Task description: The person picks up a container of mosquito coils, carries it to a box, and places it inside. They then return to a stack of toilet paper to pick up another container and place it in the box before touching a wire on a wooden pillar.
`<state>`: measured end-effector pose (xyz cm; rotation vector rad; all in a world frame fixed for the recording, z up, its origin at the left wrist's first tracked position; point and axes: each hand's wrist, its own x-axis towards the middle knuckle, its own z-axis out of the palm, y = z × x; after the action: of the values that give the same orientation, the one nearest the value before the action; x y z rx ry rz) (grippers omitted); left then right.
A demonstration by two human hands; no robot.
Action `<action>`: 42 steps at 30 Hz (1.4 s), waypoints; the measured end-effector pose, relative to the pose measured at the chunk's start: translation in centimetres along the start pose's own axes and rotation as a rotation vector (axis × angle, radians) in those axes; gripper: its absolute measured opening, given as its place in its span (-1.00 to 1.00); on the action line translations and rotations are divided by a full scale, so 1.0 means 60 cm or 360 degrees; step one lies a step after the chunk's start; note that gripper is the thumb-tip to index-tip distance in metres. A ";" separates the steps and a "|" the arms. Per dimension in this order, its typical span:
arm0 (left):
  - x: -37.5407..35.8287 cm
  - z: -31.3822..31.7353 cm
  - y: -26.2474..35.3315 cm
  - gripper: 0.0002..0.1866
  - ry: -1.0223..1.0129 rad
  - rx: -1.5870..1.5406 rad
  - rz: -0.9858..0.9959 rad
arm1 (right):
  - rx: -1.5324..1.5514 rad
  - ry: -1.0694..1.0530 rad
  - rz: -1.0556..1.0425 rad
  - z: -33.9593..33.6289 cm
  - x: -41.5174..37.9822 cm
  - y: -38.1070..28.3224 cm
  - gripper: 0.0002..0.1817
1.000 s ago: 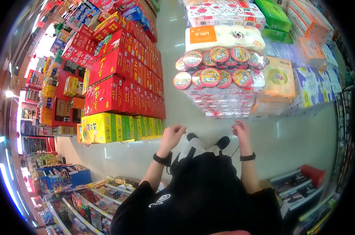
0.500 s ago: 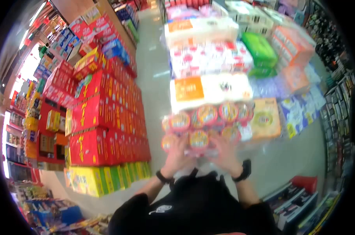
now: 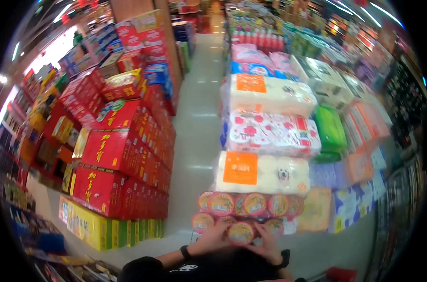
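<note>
Low in the head view, my left hand (image 3: 215, 238) and my right hand (image 3: 269, 244) close in from either side on a round tub (image 3: 240, 233) with a pink rim and a printed yellowish lid. Fingers of both hands press against its sides; the thumbs and the tub's underside are mostly hidden. Similar tubs (image 3: 255, 204) stand in two rows just beyond, under clear wrap. One more tub (image 3: 203, 223) is left of my left hand, and another (image 3: 273, 226) shows behind my right fingers.
Behind the tubs lie a white toilet-roll pack (image 3: 265, 175), a flowered pack (image 3: 274, 134) and a green pack (image 3: 330, 129). An orange-yellow pack (image 3: 314, 209) sits to the right. Across the tiled aisle (image 3: 194, 141), stacked red cartons (image 3: 100, 148) rest on yellow-green boxes (image 3: 84, 221).
The view has tilted up, so hands and goods appear lower and more of the aisle shows. My hands have drawn closer together around the middle front tub.
</note>
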<state>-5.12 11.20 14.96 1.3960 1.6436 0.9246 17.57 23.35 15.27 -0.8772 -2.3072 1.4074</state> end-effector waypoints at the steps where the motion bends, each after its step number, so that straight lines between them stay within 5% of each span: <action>1: 0.005 0.000 0.006 -0.23 0.0003 -0.0013 0.0039 | -0.0057 -0.0037 -0.0065 -0.005 0.000 0.011 0.00; 7: -0.015 0.019 0.091 -0.04 0.0236 0.0055 -0.0009 | 0.0268 -0.0103 -0.0362 -0.032 0.032 0.020 -0.02; 10: -0.029 0.085 0.077 -0.03 0.0402 -0.0775 -0.0184 | 0.0191 -0.0139 -0.0531 -0.063 0.045 -0.018 -0.01; 13: -0.050 0.128 0.100 0.04 0.0601 -0.0748 -0.0229 | 0.0165 -0.0321 -0.0686 -0.083 0.050 -0.015 0.01; 16: -0.093 0.176 0.166 0.06 0.0796 -0.1136 -0.0328 | 0.1042 -0.0892 -0.0338 -0.050 0.036 0.041 0.00; 23: -0.205 0.292 0.230 0.03 0.1371 -0.1066 -0.0560 | 0.0656 -0.1700 -0.0495 -0.026 0.008 0.047 0.02; 29: -0.303 0.375 0.251 -0.03 0.1685 -0.1009 -0.0630 | 0.0636 -0.1900 -0.0809 0.003 -0.046 -0.032 -0.04; 42: -0.677 0.621 0.252 -0.12 0.2290 -0.1009 -0.0702 | 0.0174 -0.2899 -0.0447 0.245 -0.356 -0.134 -0.07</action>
<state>38.82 -25.33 16.39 -0.2825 2.0856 2.1200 23.34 -3.16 16.60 1.4220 -2.8676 2.5857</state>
